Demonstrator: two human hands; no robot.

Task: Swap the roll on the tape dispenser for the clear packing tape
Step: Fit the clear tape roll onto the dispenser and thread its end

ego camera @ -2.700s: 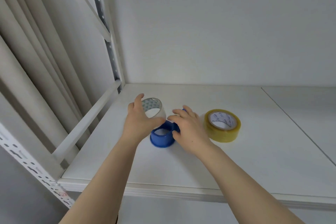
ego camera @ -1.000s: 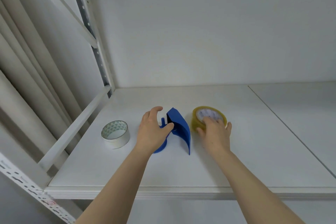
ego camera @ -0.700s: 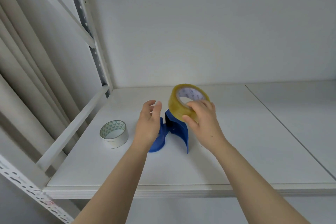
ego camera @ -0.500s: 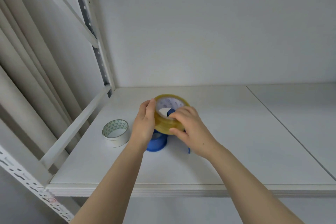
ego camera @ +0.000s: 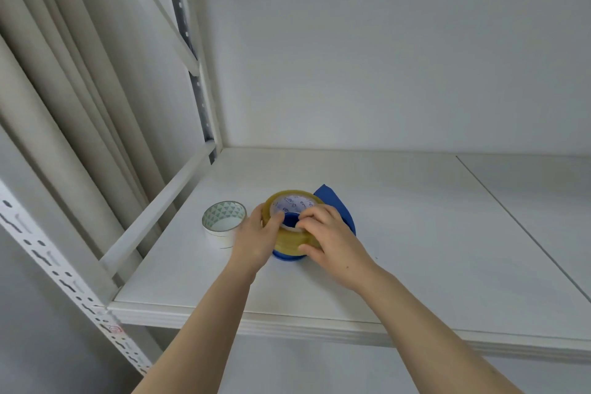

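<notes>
The yellowish clear packing tape roll point(ego camera: 289, 238) sits around the hub of the blue tape dispenser point(ego camera: 337, 209), which lies on the white shelf point(ego camera: 415, 249). The hub shows blue inside the roll's core. My left hand point(ego camera: 257, 238) grips the roll's left side, thumb over its top rim. My right hand point(ego camera: 329, 240) holds the right side, fingers on the top rim at the core. The dispenser's blue guard sticks out behind my right hand. The white roll with a green triangle-patterned core point(ego camera: 224, 222) lies flat just left of my left hand.
A white crossbar point(ego camera: 153, 211) and perforated uprights point(ego camera: 64, 272) of the shelf frame run along the left side. The shelf's front edge point(ego camera: 319, 326) is under my forearms. A seam point(ego camera: 511, 221) crosses the shelf board at right. The back wall is plain white.
The white roll came off the dispenser and was set down at left. My right hand picked up the clear roll, carried it over, and both hands lowered it onto the hub.
</notes>
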